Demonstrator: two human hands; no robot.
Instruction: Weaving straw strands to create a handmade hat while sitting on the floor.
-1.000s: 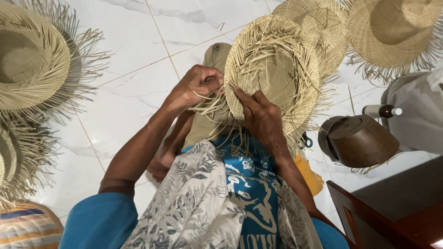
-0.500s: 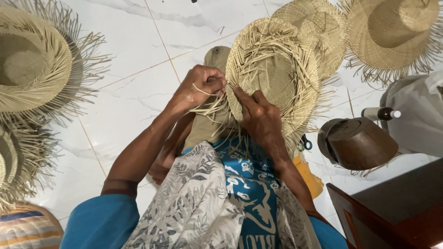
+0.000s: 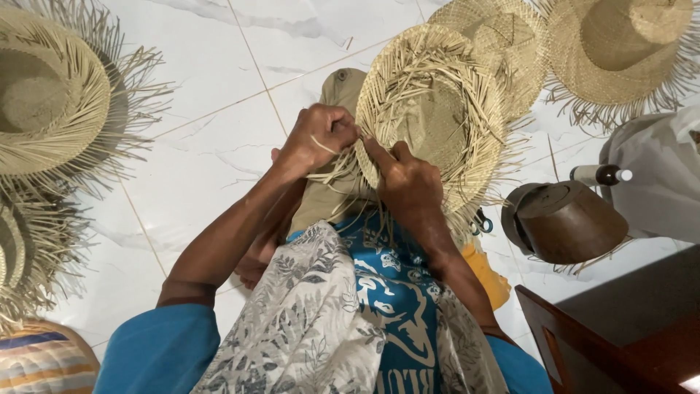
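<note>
**Both hands at the brim of an unfinished straw hat**

The person sits on a white tiled floor (image 3: 219, 138), looking down over the lap. A straw hat (image 3: 430, 117) with loose, unwoven strands lies on the lap, inner side facing up, over a khaki cloth (image 3: 332, 193).

Left hand (image 3: 321, 138): closed into a fist at the hat's near-left brim edge, pinching a few pale straw strands (image 3: 332, 171) that fan out below the knuckles. Right hand (image 3: 408, 182): just beside the left one, on the hat's near brim, fingers curled and pressing down on the weave, thumb against the strands. The two hands nearly touch. Whether the right hand clamps a single strand cannot be told; it grips the brim edge itself.

Around the straw hat:
- Behind it, touching or overlapping its far rim, a second woven hat (image 3: 503, 44); further right of that, a third hat with fringe (image 3: 620, 51).
- Well to the left of it, a large fringed hat (image 3: 51, 102) on the tiles, and another fringed one (image 3: 29, 255) nearer the person.
- To the right of it, a brown wooden hat block (image 3: 569, 222), a dark bottle with a white cap (image 3: 601, 174) and a pale bag (image 3: 660, 182).
- Just below its right brim, scissor handles (image 3: 480, 223), partly hidden.
- Near right, a dark wooden furniture edge (image 3: 583, 343).

The person wears blue sleeves and a patterned blue and grey cloth (image 3: 343, 314).
</note>
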